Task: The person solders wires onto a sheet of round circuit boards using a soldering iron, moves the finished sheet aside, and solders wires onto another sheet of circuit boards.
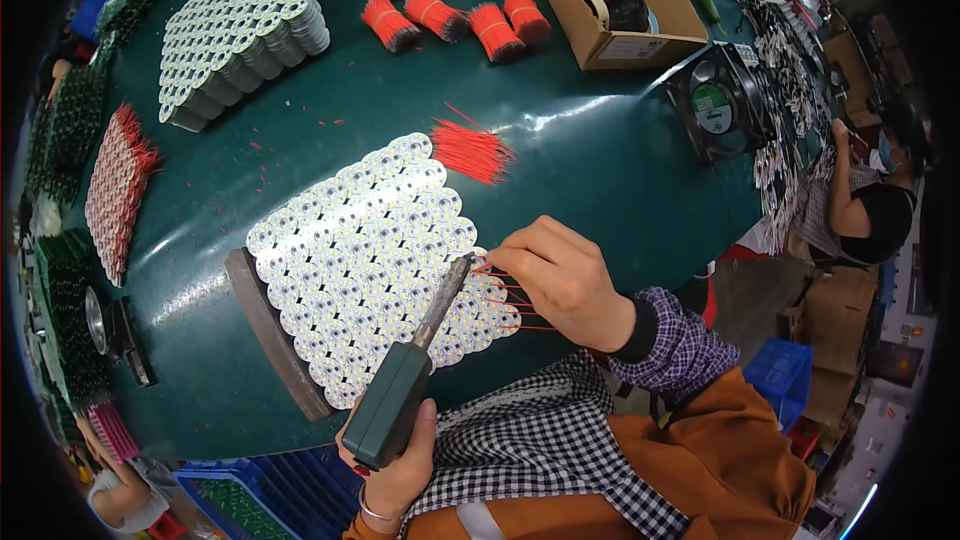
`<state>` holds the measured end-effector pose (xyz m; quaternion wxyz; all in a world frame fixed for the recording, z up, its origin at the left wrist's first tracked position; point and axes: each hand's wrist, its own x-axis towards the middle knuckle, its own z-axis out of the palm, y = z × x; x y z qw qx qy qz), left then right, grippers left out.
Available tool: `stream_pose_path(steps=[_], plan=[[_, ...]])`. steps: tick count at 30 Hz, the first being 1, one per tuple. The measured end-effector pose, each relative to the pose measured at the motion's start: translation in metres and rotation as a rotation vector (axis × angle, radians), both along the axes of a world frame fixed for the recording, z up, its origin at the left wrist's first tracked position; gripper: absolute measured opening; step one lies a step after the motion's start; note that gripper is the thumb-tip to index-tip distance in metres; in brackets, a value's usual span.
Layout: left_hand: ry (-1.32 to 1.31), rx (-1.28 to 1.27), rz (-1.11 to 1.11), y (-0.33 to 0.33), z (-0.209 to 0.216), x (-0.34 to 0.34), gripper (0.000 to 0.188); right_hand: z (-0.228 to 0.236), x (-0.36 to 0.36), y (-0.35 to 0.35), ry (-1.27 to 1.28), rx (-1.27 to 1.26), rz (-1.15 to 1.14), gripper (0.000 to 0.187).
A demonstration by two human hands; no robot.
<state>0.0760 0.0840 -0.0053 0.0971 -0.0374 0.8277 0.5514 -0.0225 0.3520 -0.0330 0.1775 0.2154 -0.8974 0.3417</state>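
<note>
My left hand (402, 472) is wrapped round the dark green handle of a soldering iron (385, 408). Its metal tip points up to the right edge of a panel of round white LED boards (365, 240), which lies on the table. There my right hand (560, 275) pinches a thin red wire, its end close to the iron's tip. Several red wires (525, 327) stick out from the boards along the lower right edge, below my right hand. Touching the panel's upper right corner is a loose fan of red wires (470, 150). A dark bar (275, 333) runs along the panel's left side.
A thick stack of LED panels (245, 35) stands far left, with a wired panel (120, 195) nearer. Tied red wire bundles (495, 32) lie at the back beside a cardboard box (635, 52). A black fan (718, 105) stands right. A person (865, 190) works beyond it.
</note>
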Motion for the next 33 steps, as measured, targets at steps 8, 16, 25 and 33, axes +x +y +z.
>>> stream_pose_path(steps=[8,16,25,33], plan=[[-0.087,0.023,0.052,0.006,-0.003,-0.004,0.038,-0.001,0.0,0.0,-0.005,0.018,-0.001,0.025],[0.047,-0.027,0.015,0.005,-0.006,-0.007,0.031,-0.003,0.001,0.0,-0.004,0.031,-0.003,0.028],[0.053,0.159,0.215,0.0,-0.007,0.011,0.043,-0.001,0.0,-0.001,0.005,0.044,-0.01,0.027],[0.079,0.05,0.084,-0.009,-0.008,0.001,0.045,0.004,-0.001,0.001,-0.011,0.07,0.008,0.025]])
